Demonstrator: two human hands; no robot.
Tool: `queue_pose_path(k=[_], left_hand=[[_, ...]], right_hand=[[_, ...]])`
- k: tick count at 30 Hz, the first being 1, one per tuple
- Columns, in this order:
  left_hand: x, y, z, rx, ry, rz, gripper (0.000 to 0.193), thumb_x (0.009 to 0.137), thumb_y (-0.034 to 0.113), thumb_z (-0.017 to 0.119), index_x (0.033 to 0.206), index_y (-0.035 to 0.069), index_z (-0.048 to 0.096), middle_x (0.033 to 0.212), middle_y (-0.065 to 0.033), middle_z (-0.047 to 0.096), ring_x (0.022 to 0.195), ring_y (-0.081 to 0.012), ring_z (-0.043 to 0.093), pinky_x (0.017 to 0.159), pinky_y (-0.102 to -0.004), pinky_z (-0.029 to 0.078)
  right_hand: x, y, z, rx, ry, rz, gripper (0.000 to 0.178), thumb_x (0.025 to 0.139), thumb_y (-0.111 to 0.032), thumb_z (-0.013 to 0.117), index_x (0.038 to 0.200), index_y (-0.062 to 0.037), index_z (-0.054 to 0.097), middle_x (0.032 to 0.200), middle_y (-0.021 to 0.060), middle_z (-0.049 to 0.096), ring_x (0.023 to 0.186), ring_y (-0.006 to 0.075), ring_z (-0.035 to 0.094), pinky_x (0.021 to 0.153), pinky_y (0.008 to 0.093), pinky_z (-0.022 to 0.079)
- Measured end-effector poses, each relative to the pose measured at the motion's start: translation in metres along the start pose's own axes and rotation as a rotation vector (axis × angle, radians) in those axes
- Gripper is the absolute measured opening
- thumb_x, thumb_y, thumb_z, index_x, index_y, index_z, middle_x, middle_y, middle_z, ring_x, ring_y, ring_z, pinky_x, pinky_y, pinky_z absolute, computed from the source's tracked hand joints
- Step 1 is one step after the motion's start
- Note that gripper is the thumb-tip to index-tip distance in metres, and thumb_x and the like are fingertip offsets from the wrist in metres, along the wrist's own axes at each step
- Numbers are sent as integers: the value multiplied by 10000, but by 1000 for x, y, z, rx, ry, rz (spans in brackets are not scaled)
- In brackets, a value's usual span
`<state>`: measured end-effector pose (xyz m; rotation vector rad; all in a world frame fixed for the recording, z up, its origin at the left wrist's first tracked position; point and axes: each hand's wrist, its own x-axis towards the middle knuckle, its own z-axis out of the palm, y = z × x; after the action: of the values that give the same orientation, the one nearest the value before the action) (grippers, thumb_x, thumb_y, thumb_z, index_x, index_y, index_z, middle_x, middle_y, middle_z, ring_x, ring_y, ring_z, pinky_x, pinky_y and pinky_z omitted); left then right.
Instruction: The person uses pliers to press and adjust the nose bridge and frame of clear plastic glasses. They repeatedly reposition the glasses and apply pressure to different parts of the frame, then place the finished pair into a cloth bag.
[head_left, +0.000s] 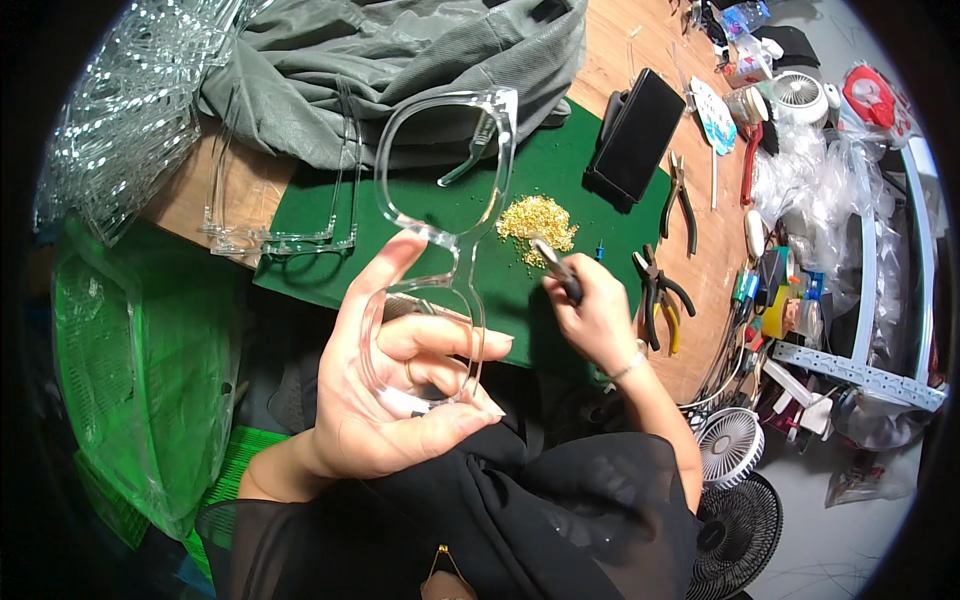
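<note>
A clear plastic eyeglass frame (466, 240) is in my left hand (350, 405); its lower rim sits among my curled fingers and thumb, and its upper rim stands up above them. My right hand (600, 312) is closed around pliers (563, 275), most of whose handle is hidden in the palm. Their metal tip touches or hovers just over a pile of tiny gold pieces (540, 218) on the green mat (420, 205); I cannot tell which. A small blue piece (600, 250) is beside the pile. More clear frames (285, 240) stand at the mat's left edge.
Grey cloth (390, 70) covers the far side, beside a heap of clear frames (130, 120). A black phone (637, 135) and two pliers (680, 207) (660, 295) lie right. Fans (728, 447), cables and a metal rack (860, 375) stand beyond; a green plastic-covered basket (150, 370) is left.
</note>
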<state>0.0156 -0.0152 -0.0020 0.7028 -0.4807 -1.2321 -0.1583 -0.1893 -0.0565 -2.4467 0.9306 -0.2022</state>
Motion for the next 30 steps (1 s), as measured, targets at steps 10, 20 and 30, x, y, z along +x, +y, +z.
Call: queue_pose_path(k=[10, 20, 30], left_hand=[[-4, 4, -4, -480, -176, -183, 680, 740, 123, 702, 1246, 61, 252, 1176, -225, 500, 1002, -343, 580, 852, -472, 472], [-5, 1, 17, 45, -58, -446, 402, 894, 19, 462, 1255, -10, 288, 986, -129, 542, 782, -146, 597, 744, -263, 483], [-14, -2, 20, 62, -141, -453, 492, 849, -59, 492, 1292, 3, 287, 1087, -162, 504, 806, -150, 598, 755, -264, 491]], right_hand=[[1, 6, 19, -119, -6, -7, 219, 695, -95, 649, 886, -52, 551, 811, 94, 543, 795, 277, 530, 683, 363, 387], [-7, -26, -12, 344, 41, 49, 117, 772, -50, 633, 834, -12, 541, 729, 114, 552, 652, 263, 560, 600, 301, 449], [-11, -66, -23, 508, 265, -635, 178, 686, -46, 702, 819, -64, 585, 722, 21, 590, 636, 170, 544, 618, 306, 407]])
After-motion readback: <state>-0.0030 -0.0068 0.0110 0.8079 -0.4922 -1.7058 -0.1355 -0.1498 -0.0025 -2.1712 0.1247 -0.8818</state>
